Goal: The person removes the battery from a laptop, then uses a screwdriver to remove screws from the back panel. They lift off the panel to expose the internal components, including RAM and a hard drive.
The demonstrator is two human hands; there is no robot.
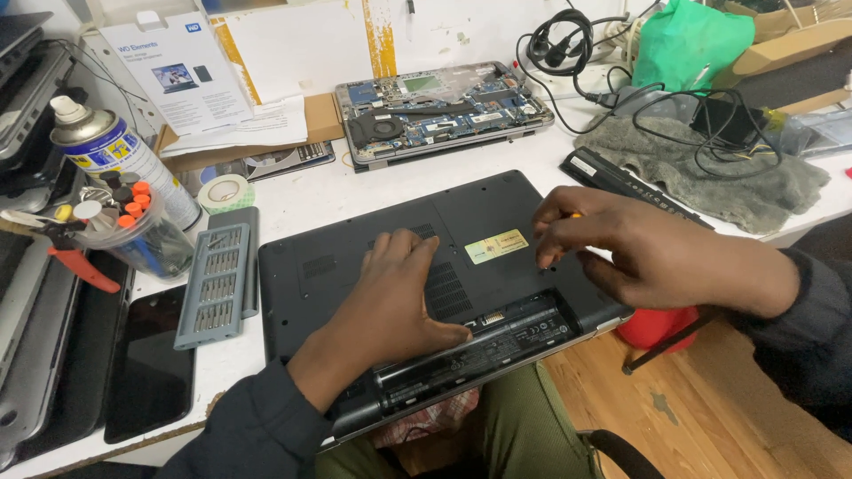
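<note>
Black laptop sits upside down at the near tabletop edge, partly overhanging. Left hand flat on it, fingers spread; right hand pinches a small screwdriver. Looks stiff, weighty, smooth: best held by the edges.

Bright even indoor light, soft faint shadows, mild sheen on the black laptop, sharp centre, wide-angle bending at edges.

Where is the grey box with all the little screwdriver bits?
In the head view, the grey bit case lies on the white table, left of the black laptop, beside the person's left hand.
</note>
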